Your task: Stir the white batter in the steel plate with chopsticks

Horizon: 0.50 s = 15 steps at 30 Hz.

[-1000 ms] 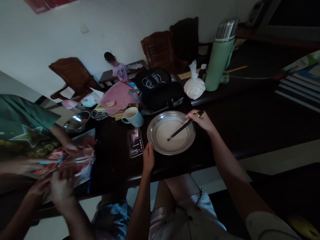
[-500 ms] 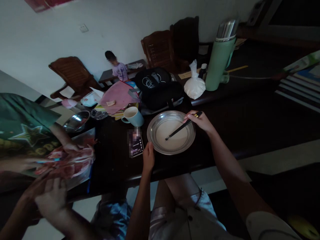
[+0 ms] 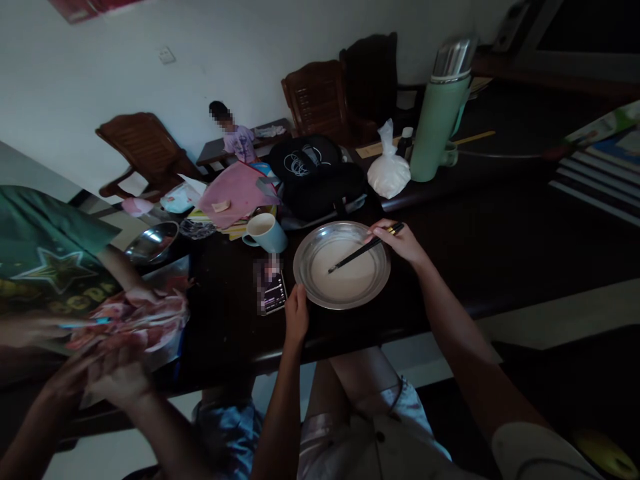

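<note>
A round metal bowl (image 3: 306,288) stands on the dark table in front of me, with a pale, milky batter (image 3: 350,283) in it. My left hand (image 3: 297,312) grips the bowl's rim at the near left. Over the right rim, my right hand (image 3: 397,241) is closed around dark chopsticks (image 3: 357,253), whose tips dip into the batter left of the middle. A lit phone (image 3: 273,293) lies just left of the bowl. Behind the phone stands a light blue mug (image 3: 267,233).
Co-workers' hands (image 3: 120,377) handle raw meat (image 3: 160,320) at the left. A steel bowl (image 3: 155,243) stands behind it. Beyond my bowl are a black bag (image 3: 320,187), a tied bag of white powder (image 3: 389,175) and a tall green flask (image 3: 440,130). Books (image 3: 600,180) are stacked far right.
The chopstick tips have shifted slightly left and up in the batter. My left hand stays on the rim. At the left, a co-worker's hands have moved a little right and up over the meat.
</note>
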Motion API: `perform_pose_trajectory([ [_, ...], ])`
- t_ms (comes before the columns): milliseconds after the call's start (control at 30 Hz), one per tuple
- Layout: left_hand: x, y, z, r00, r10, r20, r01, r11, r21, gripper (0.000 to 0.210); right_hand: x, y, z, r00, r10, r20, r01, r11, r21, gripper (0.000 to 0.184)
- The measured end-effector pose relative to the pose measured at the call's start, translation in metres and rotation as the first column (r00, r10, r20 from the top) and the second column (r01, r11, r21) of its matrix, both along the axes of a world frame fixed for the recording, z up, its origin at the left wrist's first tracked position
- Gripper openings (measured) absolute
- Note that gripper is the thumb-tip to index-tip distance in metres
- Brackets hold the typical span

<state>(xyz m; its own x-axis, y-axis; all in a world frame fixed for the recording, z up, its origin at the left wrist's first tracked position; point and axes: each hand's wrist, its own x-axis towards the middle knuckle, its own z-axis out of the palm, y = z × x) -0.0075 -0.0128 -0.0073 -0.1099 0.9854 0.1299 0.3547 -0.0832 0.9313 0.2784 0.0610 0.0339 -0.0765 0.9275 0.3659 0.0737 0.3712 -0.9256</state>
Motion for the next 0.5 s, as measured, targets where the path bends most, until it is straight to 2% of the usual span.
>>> perform_pose_trajectory([
  [167, 0.0005, 0.0002, 0.0004, 1.0, -0.002, 0.011, 0.002, 1.0, 0.01, 0.05, 0.0085, 0.0017, 0.0035, 0.979, -0.198, -0.043, 0.199, 0.98, 0.026, 0.034],
  [233, -0.0002, 0.0, -0.0005, 1.0, 0.001, 0.006, -0.001, 1.0, 0.011, 0.05, 0.0086, 0.0003, 0.0045, 0.984, -0.174, -0.04, 0.174, 0.985, -0.001, 0.035],
  [400, -0.0006, -0.0003, -0.0012, 1.0, -0.001, -0.003, 0.001, 1.0, 0.014, 0.049, -0.0005, -0.0012, 0.0021, 1.0, 0.015, 0.02, -0.014, 0.999, -0.045, 0.035],
  [500, 0.0004, -0.0001, 0.0004, 1.0, 0.006, 0.002, -0.006, 1.0, 0.008, 0.048, 0.0015, 0.001, 0.0015, 0.997, -0.076, 0.021, 0.077, 0.997, -0.008, 0.036],
])
